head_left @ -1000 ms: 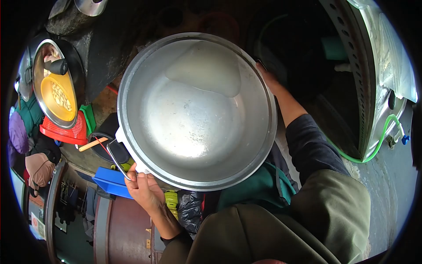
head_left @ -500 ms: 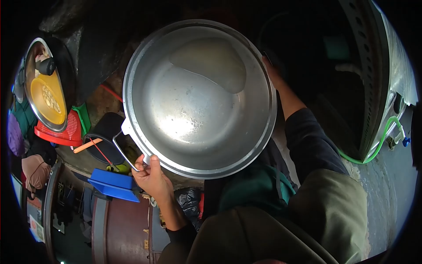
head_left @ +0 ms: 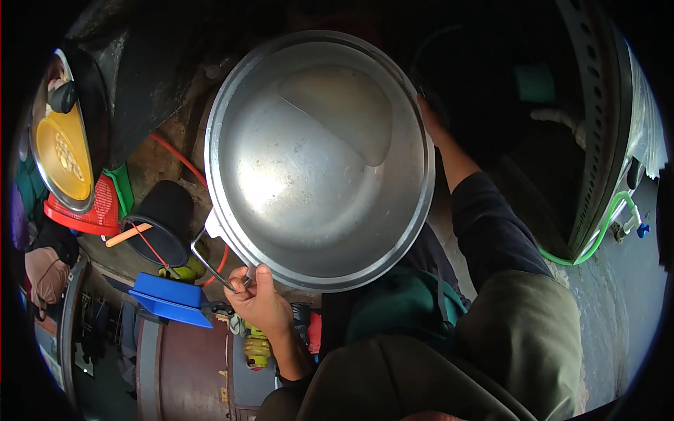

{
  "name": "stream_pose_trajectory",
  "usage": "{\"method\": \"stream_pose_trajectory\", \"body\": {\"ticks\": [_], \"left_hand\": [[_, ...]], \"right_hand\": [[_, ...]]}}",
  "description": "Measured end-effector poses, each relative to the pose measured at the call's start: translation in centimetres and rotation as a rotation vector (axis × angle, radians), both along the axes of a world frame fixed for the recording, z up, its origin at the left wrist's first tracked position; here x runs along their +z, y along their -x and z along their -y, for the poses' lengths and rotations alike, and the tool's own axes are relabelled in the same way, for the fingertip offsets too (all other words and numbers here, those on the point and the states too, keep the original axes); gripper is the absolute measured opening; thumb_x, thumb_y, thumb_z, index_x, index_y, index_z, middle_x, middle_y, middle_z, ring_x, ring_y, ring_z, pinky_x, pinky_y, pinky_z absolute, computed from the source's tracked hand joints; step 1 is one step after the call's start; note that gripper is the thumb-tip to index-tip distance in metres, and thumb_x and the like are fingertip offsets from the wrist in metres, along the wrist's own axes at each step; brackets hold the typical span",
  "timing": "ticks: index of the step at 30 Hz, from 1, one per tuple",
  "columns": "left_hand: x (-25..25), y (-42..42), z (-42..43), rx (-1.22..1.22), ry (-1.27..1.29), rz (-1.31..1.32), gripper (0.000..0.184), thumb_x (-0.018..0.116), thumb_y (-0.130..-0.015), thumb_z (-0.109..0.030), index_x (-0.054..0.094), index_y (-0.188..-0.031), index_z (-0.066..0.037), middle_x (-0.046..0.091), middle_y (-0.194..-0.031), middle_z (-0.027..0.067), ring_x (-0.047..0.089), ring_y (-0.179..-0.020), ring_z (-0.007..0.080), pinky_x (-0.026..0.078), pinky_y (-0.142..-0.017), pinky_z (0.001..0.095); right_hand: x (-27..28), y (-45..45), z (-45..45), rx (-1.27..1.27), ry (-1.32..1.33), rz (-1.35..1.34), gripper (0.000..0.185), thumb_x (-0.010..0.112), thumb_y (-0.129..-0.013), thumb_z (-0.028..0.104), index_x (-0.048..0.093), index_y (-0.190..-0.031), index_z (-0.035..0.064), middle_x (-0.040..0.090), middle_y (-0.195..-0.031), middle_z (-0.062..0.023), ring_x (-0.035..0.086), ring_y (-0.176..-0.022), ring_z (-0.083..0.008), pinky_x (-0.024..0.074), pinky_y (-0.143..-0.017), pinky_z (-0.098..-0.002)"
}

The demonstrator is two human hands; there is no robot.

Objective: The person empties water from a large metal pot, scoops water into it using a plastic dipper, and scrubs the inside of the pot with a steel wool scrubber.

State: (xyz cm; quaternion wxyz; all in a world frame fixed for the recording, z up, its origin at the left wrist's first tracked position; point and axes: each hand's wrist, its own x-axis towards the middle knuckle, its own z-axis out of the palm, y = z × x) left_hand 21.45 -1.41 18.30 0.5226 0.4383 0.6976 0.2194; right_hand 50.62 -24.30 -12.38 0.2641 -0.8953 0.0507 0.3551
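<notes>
Shallow liquid (head_left: 351,109) has shifted further toward the right-hand side of the metal pot (head_left: 295,196), held raised between both hands. Left hand (head_left: 261,302) pinches its wire handle (head_left: 209,263); right hand (head_left: 435,126) supports the opposite rim, finger closure indeterminable.

No readable lettering showing
No text, label, brand, number or sign is coming through legibly; a pale sheet (head_left: 49,349) at the lower left edge is appearing too small and blurred for any print on it to be read.
</notes>
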Motion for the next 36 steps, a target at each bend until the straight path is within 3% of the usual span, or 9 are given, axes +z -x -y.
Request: {"method": "stream_pose_trajectory", "body": {"ticks": [6,9,12,18,22,25,29,30,36], "left_hand": [[0.3,-1.0,0.1,-0.056,-0.055,0.059,0.030,0.057,-0.081,0.013,0.038,-0.086,-0.010,0.048,-0.098,0.0028,0.049,-0.089,0.0088,0.043,-0.082,0.0244],[0.6,-1.4,0.3,-0.054,-0.077,0.019,0.037,0.059,-0.074,0.016,0.035,-0.084,-0.010,0.045,-0.096,0.0028,0.050,-0.078,0.0071,0.044,-0.072,0.0222],[1.1,0.1,0.1,-0.231,-0.060,0.060,0.027,0.056,-0.081,0.010,0.036,-0.082,-0.009,0.048,-0.098,0.0050,0.049,-0.094,0.0115,0.041,-0.086,0.0276],[-0.2,0.0,-1.7,-0.594,-0.347,0.063,0.031,0.061,-0.084,-0.023,0.037,-0.076,-0.005,0.045,-0.097,0.0076,0.044,-0.096,0.0188,0.037,-0.090,0.0383],[-2.4,-0.6,-2.3,-0.583,-0.444,0.258,0.039,0.054,-0.087,-0.038,0.038,-0.077,-0.003,0.038,-0.092,0.0051,0.043,-0.091,0.0199,0.038,-0.086,0.0382],[-3.7,-3.5,-1.8,-0.399,-0.550,0.305,0.048,0.050,-0.089,-0.049,0.034,-0.064,-0.011,0.040,-0.080,0.0023,0.042,-0.086,0.0217,0.040,-0.081,0.0382],[-4.0,-4.3,-1.5,-0.105,-0.336,0.708,0.038,0.042,-0.092,-0.039,0.037,-0.066,-0.013,0.040,-0.079,-0.0014,0.043,-0.087,0.0178,0.039,-0.084,0.0370],[-3.5,-5.6,-1.0,0.050,-0.365,0.577,0.037,0.041,-0.092,-0.037,0.034,-0.064,-0.015,0.039,-0.077,-0.0028,0.043,-0.085,0.0155,0.038,-0.084,0.0360],[-1.2,-6.3,-1.1,0.169,-0.296,0.781,0.040,0.044,-0.093,-0.031,0.031,-0.059,-0.017,0.039,-0.070,-0.0019,0.043,-0.080,0.0140,0.038,-0.086,0.0359]], "right_hand": [[-4.8,-0.1,1.8,0.234,0.194,0.095,0.063,0.033,-0.092,0.052,0.047,-0.128,0.0033,0.046,-0.133,-0.0208,0.041,-0.125,-0.0354,0.0303,-0.105,-0.0396],[-4.0,-0.4,0.7,0.217,0.136,0.003,0.061,0.028,-0.093,0.050,0.048,-0.126,0.0024,0.046,-0.131,-0.0233,0.041,-0.125,-0.0366,0.0311,-0.104,-0.0410],[-2.9,-0.1,-0.3,0.213,0.121,0.017,0.061,0.026,-0.095,0.048,0.050,-0.123,0.0007,0.047,-0.129,-0.0250,0.041,-0.123,-0.0375,0.0326,-0.103,-0.0414],[-4.9,-0.5,0.3,0.215,0.059,0.017,0.064,0.025,-0.095,0.050,0.056,-0.115,-0.0020,0.053,-0.121,-0.0252,0.046,-0.119,-0.0387,0.0357,-0.100,-0.0413],[-5.2,-0.8,0.3,0.252,0.065,0.005,0.068,0.024,-0.095,0.053,0.057,-0.114,-0.0027,0.053,-0.121,-0.0260,0.046,-0.119,-0.0387,0.0362,-0.100,-0.0415],[-4.3,-1.3,-0.4,0.241,0.217,-0.116,0.070,0.022,-0.095,0.054,0.057,-0.113,-0.0036,0.055,-0.119,-0.0270,0.047,-0.118,-0.0400,0.0370,-0.099,-0.0422],[-3.0,-1.2,-1.0,0.295,0.192,-0.049,0.073,0.021,-0.094,0.056,0.057,-0.113,-0.0033,0.055,-0.118,-0.0279,0.047,-0.117,-0.0412,0.0374,-0.098,-0.0425],[-3.2,-1.2,-1.0,0.312,0.179,0.007,0.073,0.021,-0.094,0.058,0.057,-0.114,-0.0024,0.054,-0.119,-0.0286,0.046,-0.118,-0.0409,0.0366,-0.099,-0.0419],[-3.0,-1.8,-0.2,0.365,0.151,-0.039,0.072,0.023,-0.094,0.057,0.055,-0.118,-0.0029,0.052,-0.122,-0.0281,0.046,-0.120,-0.0390,0.0359,-0.100,-0.0407]]}}
